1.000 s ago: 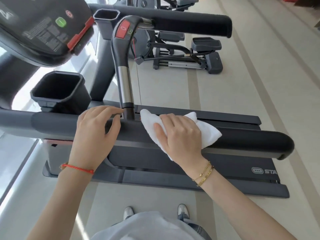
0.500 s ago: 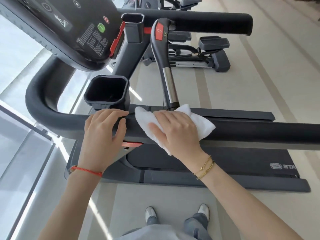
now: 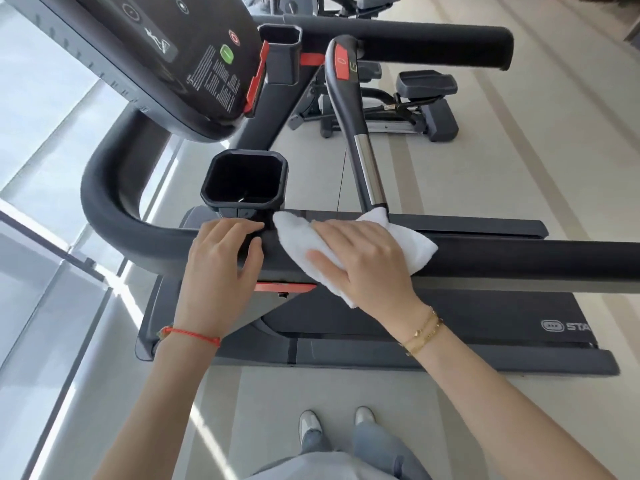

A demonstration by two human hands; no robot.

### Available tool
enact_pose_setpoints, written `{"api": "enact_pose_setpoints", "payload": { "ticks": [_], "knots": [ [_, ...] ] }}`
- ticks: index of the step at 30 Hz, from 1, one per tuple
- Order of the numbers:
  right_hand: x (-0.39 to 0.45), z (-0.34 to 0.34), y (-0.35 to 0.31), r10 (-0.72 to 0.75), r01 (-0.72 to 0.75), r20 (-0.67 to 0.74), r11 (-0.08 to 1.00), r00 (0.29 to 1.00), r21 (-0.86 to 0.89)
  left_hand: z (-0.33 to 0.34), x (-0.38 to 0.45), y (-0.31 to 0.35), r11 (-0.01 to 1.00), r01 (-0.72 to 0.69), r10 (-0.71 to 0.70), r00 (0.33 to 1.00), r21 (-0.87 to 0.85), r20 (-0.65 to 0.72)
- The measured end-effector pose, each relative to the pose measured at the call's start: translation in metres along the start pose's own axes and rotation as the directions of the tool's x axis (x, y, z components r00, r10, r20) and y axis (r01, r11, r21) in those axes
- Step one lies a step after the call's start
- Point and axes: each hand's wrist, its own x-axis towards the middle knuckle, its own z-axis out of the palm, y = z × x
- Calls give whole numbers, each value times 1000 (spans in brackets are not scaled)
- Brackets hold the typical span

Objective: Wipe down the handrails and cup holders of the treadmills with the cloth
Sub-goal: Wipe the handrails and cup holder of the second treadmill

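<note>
Setting: a gym floor (image 3: 512, 174) of pale tiles with darker stripes, a bright window wall (image 3: 45, 140) along the left edge.
Person: seen from above, standing just beside the treadmill, two light shoes (image 3: 337, 424) side by side on the floor, jeans and a grey top at the bottom edge.
Treadmill deck: the dark running belt (image 3: 485, 317) lies beyond the shoes, with a partly readable logo near its right end.
Left hand: the left hand (image 3: 221, 268) rests on the near handrail (image 3: 519, 254), fingers curled over the top of the bar and thumb alongside, grasping the rail; a red string bracelet (image 3: 194, 334) circles the wrist.
Right hand: the right hand (image 3: 360, 261) lies flat on the cloth (image 3: 298, 240) with fingers straight and spread, pressing it onto the handrail; thin gold bracelets (image 3: 422, 334) sit at the wrist.
Cloth: white, folded, draped over the top of the near handrail just right of the left hand, one corner hanging down the front, another touching the foot of the pulse grip (image 3: 356, 133).
Cup holder: the near cup holder (image 3: 244, 181), black and open-topped, stands just behind the left hand's fingertips.
Console: the dark console (image 3: 166, 57) tilts above left, showing a green button and a red one.
Far side: a second cup holder (image 3: 280, 53) and the far handrail (image 3: 415, 39) run behind the pulse grip.
Background: another exercise machine (image 3: 408, 105) stands on the floor beyond the treadmill.
</note>
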Motion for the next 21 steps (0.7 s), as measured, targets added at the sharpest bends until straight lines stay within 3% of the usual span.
{"api": "enact_pose_setpoints", "payload": {
  "ticks": [3,7,11,16,21],
  "knots": [
    [-10,-8,17,30,-30,-14,999,999,-11,2,0,1,1000,3,-3,1000,-9,-2],
    [8,-6,6,137,-134,78,990,987,-45,5,-2,3,1000,23,-24,1000,-10,-20],
    [24,3,-17,102,-101,168,995,980,-16,8,-3,3,1000,18,-19,999,-10,-38],
    [5,-8,2,-64,60,112,997,992,40,9,-2,4,1000,28,-29,999,-12,-42],
    [-6,-13,20,105,-104,13,994,994,-30,9,-1,7,999,35,-35,998,-3,-54]
  ]
}}
